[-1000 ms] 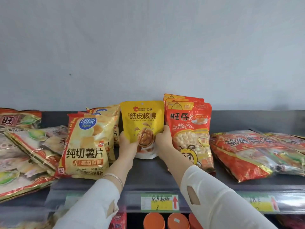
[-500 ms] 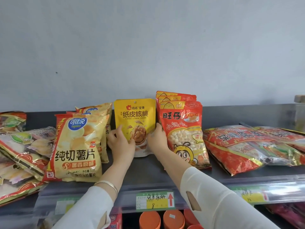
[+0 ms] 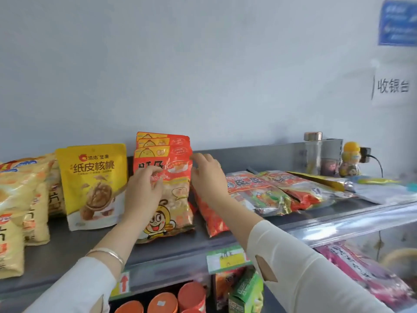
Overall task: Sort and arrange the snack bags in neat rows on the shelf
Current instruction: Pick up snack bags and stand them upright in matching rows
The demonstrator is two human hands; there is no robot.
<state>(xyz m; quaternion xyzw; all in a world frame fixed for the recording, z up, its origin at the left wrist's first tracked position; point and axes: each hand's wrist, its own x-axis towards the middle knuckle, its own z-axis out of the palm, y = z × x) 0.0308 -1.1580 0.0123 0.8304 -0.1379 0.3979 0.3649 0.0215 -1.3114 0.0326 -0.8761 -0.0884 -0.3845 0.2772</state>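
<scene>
Red slippery film lies under the left hand (image 3: 144,190), whose bent fingers may pinch it, I cannot tell, while the relaxed right hand (image 3: 207,177) touches the edge of this probably light, soft snack bag (image 3: 173,213), best held by both sides, upright on the shelf (image 3: 90,245) beside the yellow pouch (image 3: 94,181).

wall sign (image 3: 392,86), glass bottle (image 3: 312,152), yellow figurine (image 3: 350,160)

Close head view onto shelf (image 3: 67,245)

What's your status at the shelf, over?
Left hand on red-and-yellow plastic snack bag, grip unclear. Right hand touches its right edge. Bag upright. Flat-lying red packets crowd its right.
</scene>
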